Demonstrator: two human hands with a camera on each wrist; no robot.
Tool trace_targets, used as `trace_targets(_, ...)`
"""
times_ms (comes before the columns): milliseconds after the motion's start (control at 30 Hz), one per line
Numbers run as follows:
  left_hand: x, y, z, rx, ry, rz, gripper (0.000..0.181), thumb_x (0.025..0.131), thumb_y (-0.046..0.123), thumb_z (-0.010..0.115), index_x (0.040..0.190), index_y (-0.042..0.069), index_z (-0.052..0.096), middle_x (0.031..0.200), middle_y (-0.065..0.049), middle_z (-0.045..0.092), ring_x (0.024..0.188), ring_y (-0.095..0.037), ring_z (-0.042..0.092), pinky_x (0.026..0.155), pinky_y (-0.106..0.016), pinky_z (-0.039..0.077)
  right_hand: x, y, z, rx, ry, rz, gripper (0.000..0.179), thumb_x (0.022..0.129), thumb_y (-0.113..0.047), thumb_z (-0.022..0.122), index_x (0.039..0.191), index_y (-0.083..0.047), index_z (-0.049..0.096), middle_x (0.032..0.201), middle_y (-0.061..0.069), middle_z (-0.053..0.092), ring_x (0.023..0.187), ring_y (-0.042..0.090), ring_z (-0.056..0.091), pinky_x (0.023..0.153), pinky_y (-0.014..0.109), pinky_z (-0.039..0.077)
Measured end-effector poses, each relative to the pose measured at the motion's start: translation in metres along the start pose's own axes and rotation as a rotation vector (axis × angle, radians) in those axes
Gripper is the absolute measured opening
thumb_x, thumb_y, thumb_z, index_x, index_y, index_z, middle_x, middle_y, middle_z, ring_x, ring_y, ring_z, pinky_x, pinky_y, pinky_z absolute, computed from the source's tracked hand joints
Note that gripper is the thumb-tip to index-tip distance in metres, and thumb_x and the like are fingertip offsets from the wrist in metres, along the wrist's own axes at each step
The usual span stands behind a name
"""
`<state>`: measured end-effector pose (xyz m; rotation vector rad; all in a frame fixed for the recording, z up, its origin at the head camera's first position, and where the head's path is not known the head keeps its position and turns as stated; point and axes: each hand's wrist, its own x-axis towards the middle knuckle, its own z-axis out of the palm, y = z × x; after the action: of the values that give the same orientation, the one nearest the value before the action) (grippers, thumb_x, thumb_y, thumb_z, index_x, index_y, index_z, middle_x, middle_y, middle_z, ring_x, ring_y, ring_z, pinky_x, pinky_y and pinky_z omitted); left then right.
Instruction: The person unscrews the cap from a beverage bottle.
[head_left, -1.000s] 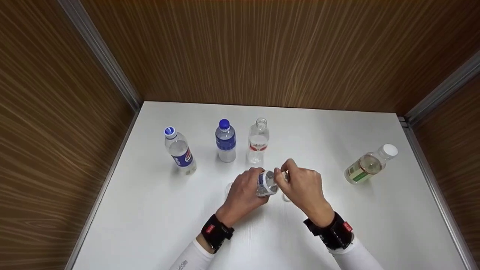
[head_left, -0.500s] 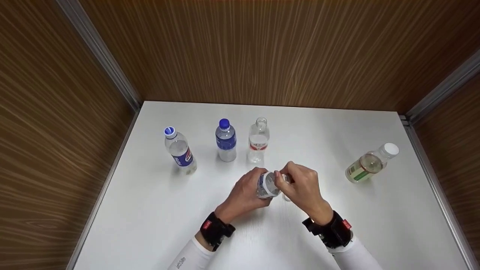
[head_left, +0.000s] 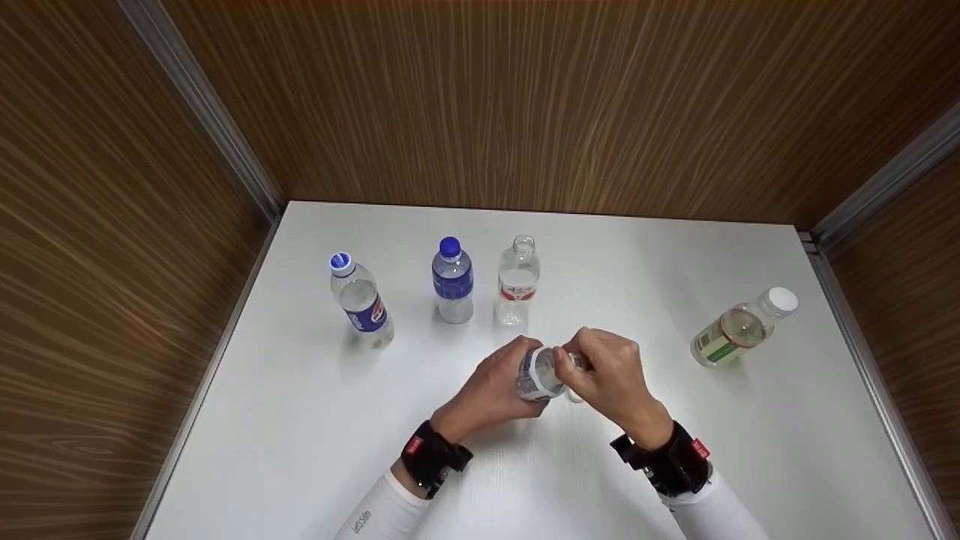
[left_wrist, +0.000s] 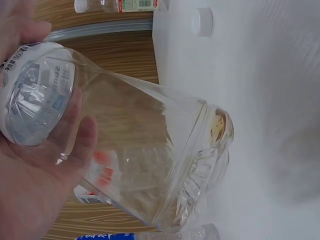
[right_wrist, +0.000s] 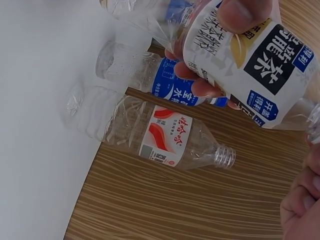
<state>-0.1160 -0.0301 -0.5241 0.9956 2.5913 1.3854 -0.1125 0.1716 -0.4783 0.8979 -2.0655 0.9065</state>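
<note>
In the head view my left hand (head_left: 495, 382) grips a clear plastic tea bottle (head_left: 538, 375) round its body, tilted with its neck to the right. The right wrist view shows the bottle's white label with dark characters; the base shows in the left wrist view. My right hand (head_left: 607, 375) has curled fingers pinching at the bottle's neck (right_wrist: 314, 122). These fingers cover most of the mouth, so what they pinch there is partly hidden. Just below the right hand a white cap (head_left: 575, 395) lies on the table, also visible as a white cap (left_wrist: 202, 21) in the left wrist view.
Beyond the hands stand an uncapped bottle (head_left: 517, 281) with a red and white label, a blue-capped bottle (head_left: 452, 285) and a blue-labelled bottle (head_left: 364, 307). A white-capped bottle (head_left: 739, 330) stands at right. Wood-grain panels (head_left: 480, 105) enclose the white table (head_left: 300, 450).
Both hands and the tea bottle have shifted slightly right and toward the person. My right hand has turned a little at the neck. The standing bottles have stayed in place.
</note>
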Motion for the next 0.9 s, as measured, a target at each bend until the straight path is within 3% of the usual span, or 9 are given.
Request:
trace_targets(233, 0.0003, -0.0004, -0.0015, -0.059, -0.06, -0.034, 0.067, 0.076, 0.015, 0.088, 0.131, 0.01, 0.051, 0.119, 0.0, 0.061, 0.105, -0.011, 0.06, 0.092, -0.028, 0.052, 0.0004, 0.0013, -0.0009, 0.023, -0.016, -0.034, 0.015, 0.088, -0.01, 0.063, 0.074, -0.011, 0.056, 0.061, -0.005, 0.058, 0.05, 0.002, 0.04, 0.043, 0.018, 0.033)
trace_targets(533, 0.0003, -0.0013, -0.0031, -0.082, -0.096, -0.043, 0.069, 0.075, 0.014, 0.088, 0.132, 0.01, 0.051, 0.12, 0.0, 0.061, 0.105, -0.011, 0.059, 0.092, -0.028, 0.052, 0.0009, 0.0008, -0.0012, 0.034, -0.042, -0.055, 0.029, 0.103, -0.022, 0.056, 0.077, -0.011, 0.057, 0.063, -0.005, 0.055, 0.054, 0.002, 0.04, 0.045, 0.019, 0.033)
trace_targets(900, -0.0002, -0.0042, -0.0023, -0.166, -0.118, -0.064, 0.068, 0.074, 0.014, 0.087, 0.132, 0.011, 0.052, 0.119, 0.001, 0.063, 0.105, -0.01, 0.06, 0.092, -0.028, 0.052, 0.0029, 0.0021, -0.0027, 0.062, -0.1, -0.078, 0.03, 0.106, -0.024, 0.053, 0.079, -0.011, 0.056, 0.066, -0.006, 0.051, 0.057, 0.004, 0.043, 0.049, 0.019, 0.035)
